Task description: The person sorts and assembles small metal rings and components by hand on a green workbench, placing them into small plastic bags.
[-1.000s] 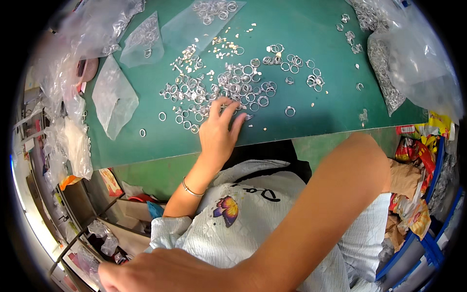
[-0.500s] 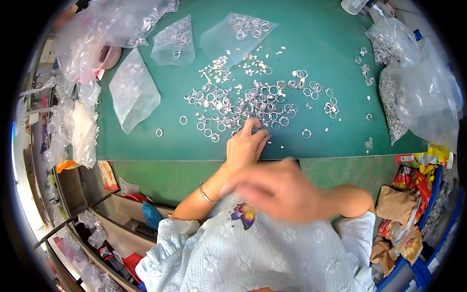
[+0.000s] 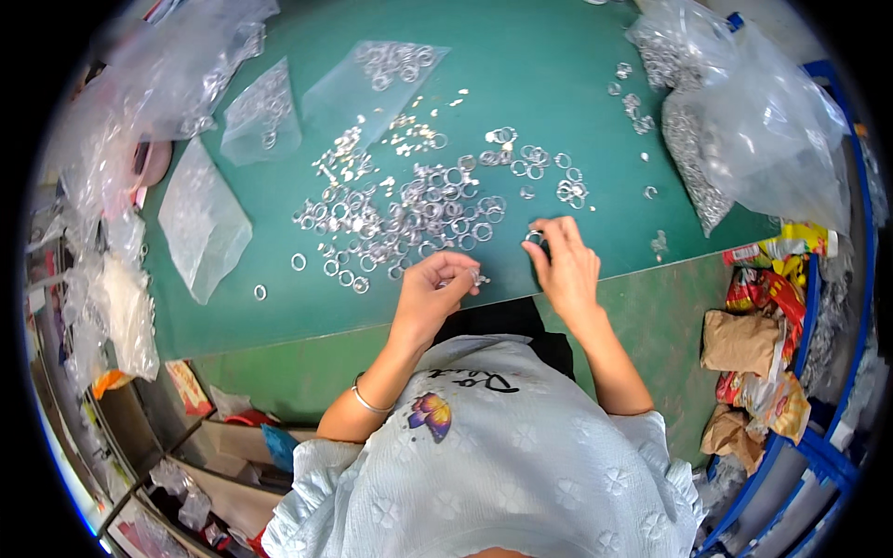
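By judgement, the step in hand is manual picking of silver-coloured finger rings at the near edge of the green worktop point(image 3: 530, 56). Both hands are engaged, apart from each other.

Left hand point(image 3: 442, 284): fingers curl inward, with the grip closed at the tips on small silver-coloured pieces point(image 3: 477, 277). These appear to be rings; the fingers cover them in part, so the count cannot be told.

Right hand point(image 3: 565, 263): thumb and index finger form a narrow pinch on 1 ring point(image 3: 533, 235). The pictures do not show whether this ring touches the worktop or is raised.

Stock position: the main ring pile point(image 3: 402, 219) lies beyond the left hand and extends to its left. A small ring cluster point(image 3: 572, 193) lies just beyond the right hand. 2 loose rings point(image 3: 293, 263) lie left of the pile. Pale chips point(image 3: 409, 136) are scattered beyond the pile, near a clear bag point(image 3: 337, 102) containing rings.

Next move, by judgement: it calls for a firm right pinch, because a round band can roll, and for the left fingertips to retain their pieces. Any transfer between the 2 hands requires closing the gap over the worktop.
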Motion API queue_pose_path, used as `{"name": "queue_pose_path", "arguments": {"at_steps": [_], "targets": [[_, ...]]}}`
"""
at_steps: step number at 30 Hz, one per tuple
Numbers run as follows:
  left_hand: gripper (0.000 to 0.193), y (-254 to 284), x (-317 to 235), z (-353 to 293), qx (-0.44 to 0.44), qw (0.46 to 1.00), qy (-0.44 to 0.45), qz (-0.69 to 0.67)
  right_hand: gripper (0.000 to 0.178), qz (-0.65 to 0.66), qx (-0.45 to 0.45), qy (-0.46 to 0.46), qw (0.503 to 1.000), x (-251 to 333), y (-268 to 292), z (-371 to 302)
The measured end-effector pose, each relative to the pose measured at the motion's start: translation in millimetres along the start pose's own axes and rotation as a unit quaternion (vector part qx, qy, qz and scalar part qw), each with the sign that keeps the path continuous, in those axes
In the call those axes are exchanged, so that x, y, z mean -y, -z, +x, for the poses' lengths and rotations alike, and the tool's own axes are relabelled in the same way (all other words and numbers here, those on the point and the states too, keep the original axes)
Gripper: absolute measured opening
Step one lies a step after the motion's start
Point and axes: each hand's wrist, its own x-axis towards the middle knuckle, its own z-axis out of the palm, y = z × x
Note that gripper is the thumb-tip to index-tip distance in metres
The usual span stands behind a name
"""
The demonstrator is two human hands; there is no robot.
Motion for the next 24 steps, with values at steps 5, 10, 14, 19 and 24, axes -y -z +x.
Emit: {"name": "queue_pose_path", "arguments": {"at_steps": [5,10,14,19,24], "targets": [[0.013,-14,7,6,0.005,1.0,-0.019,0.023,0.029,0.077,0.033,0.013,0.996,-4,7,4],[0.018,-21,4,12,0.059,0.994,0.021,-0.086,0.033,0.531,0.085,-0.169,0.826,3,22,6],[0.019,-21,11,17,0.124,0.97,0.061,-0.202,0.036,0.58,0.148,-0.175,0.781,9,20,-4],[0.018,-25,18,20,0.168,0.94,0.088,-0.283,0.032,0.52,0.135,-0.134,0.833,9,21,-9],[0.022,-28,23,21,0.196,0.931,0.071,-0.298,0.032,0.428,0.086,-0.051,0.898,13,28,-9]]}}
